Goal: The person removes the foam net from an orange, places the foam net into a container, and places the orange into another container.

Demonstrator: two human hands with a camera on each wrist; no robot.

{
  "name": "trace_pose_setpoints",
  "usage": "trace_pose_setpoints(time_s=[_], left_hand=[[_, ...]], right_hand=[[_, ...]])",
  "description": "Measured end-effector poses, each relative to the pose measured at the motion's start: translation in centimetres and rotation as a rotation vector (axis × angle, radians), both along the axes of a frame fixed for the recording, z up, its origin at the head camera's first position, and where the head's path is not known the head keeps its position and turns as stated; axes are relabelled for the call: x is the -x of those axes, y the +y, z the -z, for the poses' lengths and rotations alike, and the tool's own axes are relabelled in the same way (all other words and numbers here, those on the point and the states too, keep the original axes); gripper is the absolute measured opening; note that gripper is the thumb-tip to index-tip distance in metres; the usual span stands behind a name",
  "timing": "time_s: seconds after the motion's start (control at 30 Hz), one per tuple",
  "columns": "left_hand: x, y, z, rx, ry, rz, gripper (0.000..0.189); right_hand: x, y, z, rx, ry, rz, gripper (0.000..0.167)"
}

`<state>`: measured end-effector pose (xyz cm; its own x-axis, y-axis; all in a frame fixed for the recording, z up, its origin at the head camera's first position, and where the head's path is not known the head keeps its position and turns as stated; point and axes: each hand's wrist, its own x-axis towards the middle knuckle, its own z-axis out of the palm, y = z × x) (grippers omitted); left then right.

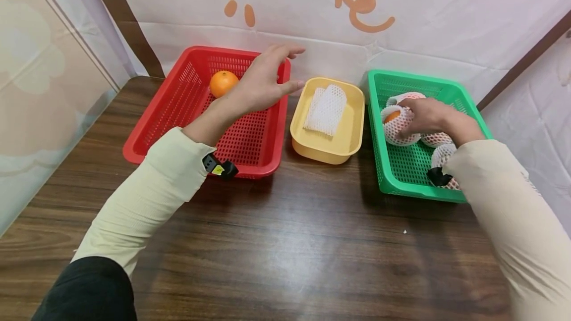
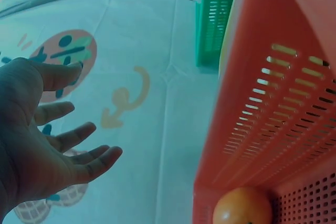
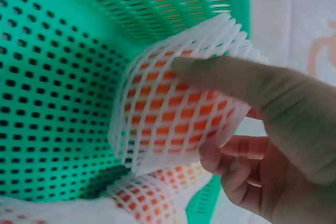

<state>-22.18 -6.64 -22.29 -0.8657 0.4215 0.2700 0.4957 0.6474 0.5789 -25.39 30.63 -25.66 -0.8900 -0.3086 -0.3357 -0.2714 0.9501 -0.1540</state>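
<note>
In the green basket [image 1: 387, 182], my right hand [image 1: 430, 119] holds an orange in a white foam net [image 3: 173, 108], thumb on one side and fingers on the other. Several more netted oranges [image 3: 142, 200] lie below and beside it. Over the right rim of the red basket [image 1: 134, 155], my left hand [image 1: 267, 80] hovers with its fingers spread and nothing in them. A bare orange [image 1: 223, 83] sits at the back of that red basket, left of the hand.
Between the two baskets stands a yellow tray [image 1: 327, 147] with flat white foam nets [image 1: 327, 110] in it. A printed cloth [image 1: 312, 48] hangs right behind the containers. One tiny white scrap [image 1: 405, 232] lies on the wooden table [image 1: 290, 241].
</note>
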Motion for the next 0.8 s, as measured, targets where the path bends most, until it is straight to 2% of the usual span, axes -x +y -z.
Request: trace_pose_setpoints(time_s=[0.1, 0.17, 0.3, 0.4, 0.5, 0.63, 0.8], left_hand=[[-0.3, 0.4, -0.1, -0.012, 0.02, 0.03, 0.063], [-0.5, 0.6, -0.1, -0.029, 0.017, 0.045, 0.063], [-1.2, 1.1, 0.0, -0.069, -0.021, 0.06, 0.062], [-1.8, 1.7, 0.2, -0.12, -0.036, 0.093, 0.06], [-2.4, 2.4, 0.4, -0.164, -0.042, 0.134, 0.058], [-3.2, 3.4, 0.7, -0.187, -0.051, 0.174, 0.056], [-4.2, 4.2, 1.2, -0.206, -0.067, 0.203, 0.057]], right_hand=[[-0.6, 0.4, -1.1, 0.008, 0.02, 0.01, 0.089], [-1.1, 0.8, -1.8, 0.034, 0.031, 0.014, 0.085], [-2.0, 1.6, -3.0, 0.108, 0.053, 0.041, 0.065], [-2.8, 2.1, -3.8, 0.16, 0.063, 0.074, 0.057], [-3.8, 2.3, -4.7, 0.193, 0.065, 0.092, 0.064], [-4.9, 1.7, -5.7, 0.233, 0.081, 0.072, 0.068], [-6.2, -0.1, -6.5, 0.261, 0.134, 0.004, 0.055]])
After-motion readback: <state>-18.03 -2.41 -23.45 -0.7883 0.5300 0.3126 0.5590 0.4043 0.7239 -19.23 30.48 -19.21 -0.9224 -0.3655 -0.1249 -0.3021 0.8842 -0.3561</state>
